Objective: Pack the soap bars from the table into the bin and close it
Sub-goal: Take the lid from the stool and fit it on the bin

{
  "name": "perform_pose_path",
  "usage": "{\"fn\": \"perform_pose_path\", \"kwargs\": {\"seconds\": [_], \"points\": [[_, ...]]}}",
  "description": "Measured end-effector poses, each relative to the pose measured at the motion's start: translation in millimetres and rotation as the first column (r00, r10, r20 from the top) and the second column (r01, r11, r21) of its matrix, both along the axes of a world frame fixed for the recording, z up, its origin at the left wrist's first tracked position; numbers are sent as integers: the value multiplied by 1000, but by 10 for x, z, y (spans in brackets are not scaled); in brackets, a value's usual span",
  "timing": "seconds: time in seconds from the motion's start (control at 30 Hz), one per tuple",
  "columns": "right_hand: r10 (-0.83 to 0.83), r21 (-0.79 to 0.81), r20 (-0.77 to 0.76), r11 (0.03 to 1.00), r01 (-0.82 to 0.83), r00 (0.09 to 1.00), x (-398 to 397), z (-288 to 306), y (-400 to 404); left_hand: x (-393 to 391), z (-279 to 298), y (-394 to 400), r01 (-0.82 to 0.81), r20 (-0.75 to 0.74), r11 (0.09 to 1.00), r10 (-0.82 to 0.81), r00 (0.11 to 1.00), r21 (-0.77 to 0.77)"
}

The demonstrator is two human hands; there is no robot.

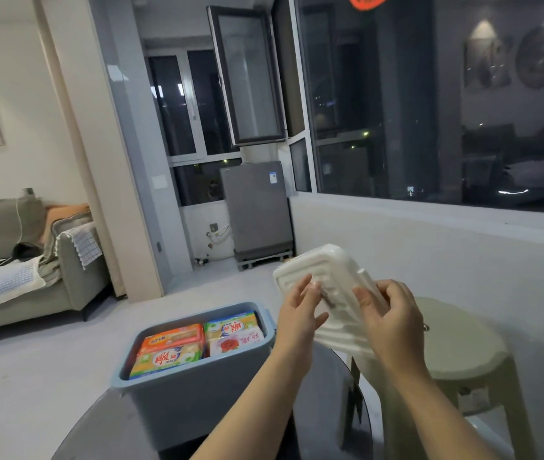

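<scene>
Gripping the white lid [330, 280], left hand [300, 313] and right hand [393, 320] hold it beside the soap-filled bin [197, 386].

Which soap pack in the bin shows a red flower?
The white-pink soap pack, front right in the blue plastic bin; the others are orange or yellow-green.

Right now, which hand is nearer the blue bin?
Left. The left hand holds the white lid just right of the blue bin, near its right rim. The right hand grips the lid's far side, over the stool.
</scene>
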State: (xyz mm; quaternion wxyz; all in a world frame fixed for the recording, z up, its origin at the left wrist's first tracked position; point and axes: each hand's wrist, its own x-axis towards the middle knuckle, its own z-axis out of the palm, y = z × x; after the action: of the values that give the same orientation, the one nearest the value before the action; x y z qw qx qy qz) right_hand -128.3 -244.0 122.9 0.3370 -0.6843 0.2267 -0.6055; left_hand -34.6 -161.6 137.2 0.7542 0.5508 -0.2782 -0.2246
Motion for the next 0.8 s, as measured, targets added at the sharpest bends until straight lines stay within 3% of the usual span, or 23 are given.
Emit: {"fn": "perform_pose_path", "kwargs": {"seconds": [0.33, 0.5, 0.67, 0.73, 0.8], "points": [[195, 214, 240, 945, -248, 951, 90, 189, 165, 164, 413, 226, -114, 310, 993, 105, 945, 11], [343, 396, 470, 742, -541, 813, 232, 155, 208, 381, 499, 520, -283, 512, 955, 203, 835, 83], [418, 495, 572, 510, -703, 706, 456, 78, 236, 743, 388, 929, -655, 812, 746, 305, 498, 122], [433, 536, 607, 398, -745, 667, 566, 0, 239, 913, 305, 1121, -754, 824, 632, 322, 465, 179], [445, 575, 615, 310, -757, 650, 683, -49, 252, 1080, 205, 1317, -793, 795, 556, 351, 494, 247]]}}
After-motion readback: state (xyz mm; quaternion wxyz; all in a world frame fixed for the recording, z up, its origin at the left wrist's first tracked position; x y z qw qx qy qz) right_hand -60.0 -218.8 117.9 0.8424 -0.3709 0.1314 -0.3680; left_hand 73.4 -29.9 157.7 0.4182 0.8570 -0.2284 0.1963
